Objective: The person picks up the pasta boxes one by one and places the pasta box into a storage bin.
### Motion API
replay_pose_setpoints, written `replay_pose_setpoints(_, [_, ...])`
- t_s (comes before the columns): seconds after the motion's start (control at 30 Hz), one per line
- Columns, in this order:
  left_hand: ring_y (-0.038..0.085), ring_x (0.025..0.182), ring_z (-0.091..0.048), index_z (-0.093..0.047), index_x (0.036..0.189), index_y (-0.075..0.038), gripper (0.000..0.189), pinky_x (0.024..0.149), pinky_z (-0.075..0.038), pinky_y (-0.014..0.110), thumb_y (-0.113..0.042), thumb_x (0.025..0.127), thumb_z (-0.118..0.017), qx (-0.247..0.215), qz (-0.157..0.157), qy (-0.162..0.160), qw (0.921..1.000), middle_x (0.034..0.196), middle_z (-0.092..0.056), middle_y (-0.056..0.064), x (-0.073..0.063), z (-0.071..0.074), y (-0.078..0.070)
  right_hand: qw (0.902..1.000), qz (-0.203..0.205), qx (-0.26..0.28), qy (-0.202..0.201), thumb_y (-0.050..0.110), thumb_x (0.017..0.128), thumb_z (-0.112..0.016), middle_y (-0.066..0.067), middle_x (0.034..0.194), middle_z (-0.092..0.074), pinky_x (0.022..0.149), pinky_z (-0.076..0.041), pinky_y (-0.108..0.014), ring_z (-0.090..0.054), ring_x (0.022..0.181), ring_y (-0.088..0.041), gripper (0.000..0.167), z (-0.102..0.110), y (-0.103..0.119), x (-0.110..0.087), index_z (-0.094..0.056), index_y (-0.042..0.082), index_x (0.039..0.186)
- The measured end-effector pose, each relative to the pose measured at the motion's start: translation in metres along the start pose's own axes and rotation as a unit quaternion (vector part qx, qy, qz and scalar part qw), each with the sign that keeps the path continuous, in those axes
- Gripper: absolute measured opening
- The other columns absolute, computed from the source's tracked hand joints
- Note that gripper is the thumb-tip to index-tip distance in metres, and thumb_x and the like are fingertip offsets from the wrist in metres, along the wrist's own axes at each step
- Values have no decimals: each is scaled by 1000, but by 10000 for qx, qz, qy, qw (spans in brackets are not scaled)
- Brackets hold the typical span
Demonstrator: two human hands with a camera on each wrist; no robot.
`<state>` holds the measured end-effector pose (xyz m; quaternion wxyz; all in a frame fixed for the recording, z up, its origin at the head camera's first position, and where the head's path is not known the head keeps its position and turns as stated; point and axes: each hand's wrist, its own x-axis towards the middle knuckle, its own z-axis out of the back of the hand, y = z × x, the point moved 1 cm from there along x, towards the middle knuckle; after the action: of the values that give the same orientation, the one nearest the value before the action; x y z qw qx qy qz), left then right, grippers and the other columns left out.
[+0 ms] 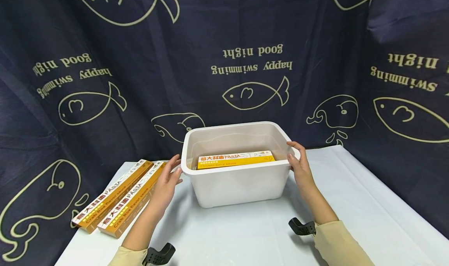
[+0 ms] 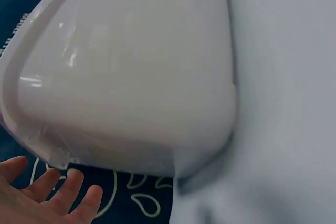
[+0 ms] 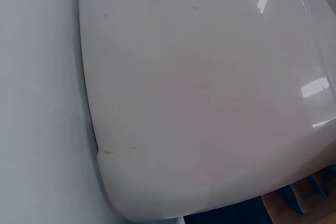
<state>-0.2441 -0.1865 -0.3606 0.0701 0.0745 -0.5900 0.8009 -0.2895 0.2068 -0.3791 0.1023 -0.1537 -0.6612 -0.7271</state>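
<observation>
A white plastic bin [image 1: 242, 186] stands on the table. Inside it lies a yellow-and-white pasta box [image 1: 236, 159] labelled chicken curry sauce; the bin's front wall hides its lower part. At the bin's left end is my left hand [image 1: 166, 186], its fingers [image 2: 68, 190] spread and relaxed close to the rim in the left wrist view. My right hand [image 1: 301, 168] grips the handle at the right end, thumb at the near side of the rim and index finger beyond it. In the right wrist view, fingers [image 3: 302, 203] of that hand show below the rim, partly hidden by the bin wall [image 3: 199, 93].
Two orange-and-white pasta boxes, a left one [image 1: 114, 195] and a right one [image 1: 133, 199] labelled crab roe flavor sauce, lie side by side left of the bin. The table [image 1: 354, 195] has a white cover. Dark blue curtains [image 1: 196, 47] with fish drawings hang behind and beside it.
</observation>
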Motion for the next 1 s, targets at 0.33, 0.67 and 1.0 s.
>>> replay_pose_setpoints(0.33, [4,127,-50,-36,152,-18,51,93,-40,6,-27,105,-52,550,-205,-516,9969,154,-44,9,-22,16,16,9999,81,59,-53,28,104,-35,-5,158,-28,95,-37,-28,-40,129,-20,48,1,-2,0,-28,18,151])
replay_pose_setpoints(0.67, [-21,115,-45,-40,149,-11,52,93,-37,1,-21,102,-57,921,-548,-984,9894,146,-46,0,-37,37,36,9999,101,116,-43,27,103,-34,-3,157,-27,99,-34,-35,-38,131,-20,50,0,-4,1,-26,15,151])
replay_pose_setpoints(1.0, [-9,119,-43,-39,150,-10,57,95,-34,4,-22,99,-62,1371,-507,-1147,9826,152,-41,10,-49,54,48,9998,159,141,-63,26,103,-34,-2,153,-30,94,-38,-26,-40,128,-19,49,0,-4,0,-27,14,151])
